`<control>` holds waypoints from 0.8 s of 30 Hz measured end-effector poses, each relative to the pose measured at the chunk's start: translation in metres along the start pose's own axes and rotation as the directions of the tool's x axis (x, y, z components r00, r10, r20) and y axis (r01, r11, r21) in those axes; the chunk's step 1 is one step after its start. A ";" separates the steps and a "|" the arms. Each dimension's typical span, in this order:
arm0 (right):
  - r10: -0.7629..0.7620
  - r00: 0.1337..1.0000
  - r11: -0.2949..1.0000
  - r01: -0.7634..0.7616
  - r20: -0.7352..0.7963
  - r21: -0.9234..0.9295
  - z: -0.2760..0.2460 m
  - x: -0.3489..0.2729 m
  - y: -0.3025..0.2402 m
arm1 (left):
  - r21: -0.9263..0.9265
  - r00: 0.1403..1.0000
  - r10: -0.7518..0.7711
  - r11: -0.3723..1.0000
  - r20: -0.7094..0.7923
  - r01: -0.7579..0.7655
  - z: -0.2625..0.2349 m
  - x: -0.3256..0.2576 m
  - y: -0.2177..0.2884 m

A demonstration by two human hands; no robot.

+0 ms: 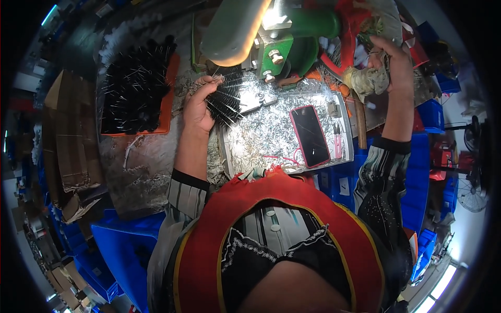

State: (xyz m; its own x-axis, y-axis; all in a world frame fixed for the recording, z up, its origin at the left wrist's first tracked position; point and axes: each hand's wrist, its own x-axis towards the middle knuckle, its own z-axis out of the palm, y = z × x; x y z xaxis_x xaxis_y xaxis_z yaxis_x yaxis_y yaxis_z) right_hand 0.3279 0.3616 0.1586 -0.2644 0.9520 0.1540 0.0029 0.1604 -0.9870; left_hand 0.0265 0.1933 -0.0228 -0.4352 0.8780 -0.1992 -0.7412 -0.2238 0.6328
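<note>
My left hand (pixel 201 106) is closed around a fanned bunch of black twisted-wire brushes (pixel 225 104), beside the metal block under the green press (pixel 282 55). The brushes' bristled ends spread to the right over a shallow tray (pixel 261 143) strewn with thin metal bits. At the upper right, my right hand (pixel 397 65) is curled at a rag-wrapped handle (pixel 367 82) next to the red wheel (pixel 348 36) of the press. Some of its fingers are hidden by the rag. A red-cased phone (pixel 310 136) and pink-handled tweezers (pixel 337 141) lie in the tray.
An orange bin (pixel 166 112) heaped with black wire brushes (pixel 136 86) stands left of my left hand. A lamp (pixel 232 34) overhangs the work spot. A wooden handle (pixel 361 125) lies right of the tray. Cardboard boxes (pixel 75 130) and blue bins (pixel 128 255) surround the bench.
</note>
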 end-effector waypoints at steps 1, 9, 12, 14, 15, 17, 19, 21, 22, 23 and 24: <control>-0.002 1.000 1.000 0.002 0.004 -0.002 -0.001 -0.004 0.012 | -0.002 1.000 -0.009 1.000 0.008 0.009 0.000 0.000 0.000; -0.004 0.985 0.945 0.061 -0.174 0.322 -0.005 -0.013 0.115 | 0.056 0.998 0.005 0.998 0.063 -0.008 0.018 0.002 0.003; 0.025 0.985 0.968 0.019 -0.172 0.251 0.001 -0.013 0.071 | 0.041 0.996 0.094 0.995 -0.002 -0.094 0.003 0.004 -0.006; 0.116 0.980 0.993 -0.110 -0.160 0.043 0.010 -0.014 0.037 | 0.017 0.995 0.099 0.995 -0.030 -0.098 0.005 0.002 -0.008; 0.119 0.980 0.993 -0.114 -0.160 0.041 0.005 -0.008 0.031 | -0.002 0.993 0.103 0.995 -0.059 -0.103 0.006 0.000 -0.008; 0.159 0.986 0.986 -0.161 0.042 0.038 -0.012 0.004 0.020 | 0.001 0.994 0.095 0.995 -0.055 -0.095 0.011 0.003 -0.009; 0.141 0.986 0.990 -0.143 0.093 0.011 -0.014 0.007 0.009 | 0.010 0.991 0.121 0.993 -0.054 -0.121 0.012 0.008 -0.012; 0.078 0.993 0.997 -0.080 0.092 0.010 -0.010 0.008 0.007 | 0.003 0.991 0.126 0.992 -0.049 -0.126 0.014 0.008 -0.010; 0.079 0.993 0.997 -0.080 0.092 0.008 -0.010 0.006 0.013 | 0.004 0.991 0.124 0.992 -0.048 -0.124 0.015 0.007 -0.010; -0.050 0.999 0.998 0.050 -0.008 0.030 -0.006 0.002 0.030 | 0.007 0.989 0.134 0.991 -0.060 -0.134 0.013 0.003 -0.008; -0.176 0.978 0.983 0.181 -0.109 0.042 -0.001 -0.003 0.051 | 0.008 0.987 0.144 0.989 -0.075 -0.144 0.008 0.001 -0.009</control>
State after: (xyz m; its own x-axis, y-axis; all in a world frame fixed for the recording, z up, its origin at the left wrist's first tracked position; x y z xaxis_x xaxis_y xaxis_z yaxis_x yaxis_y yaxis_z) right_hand 0.3303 0.3668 0.1080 -0.1545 0.9316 0.3290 -0.0852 0.3192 -0.9439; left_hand 0.0369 0.1993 -0.0221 -0.5748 0.8023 -0.1612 -0.6668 -0.3450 0.6606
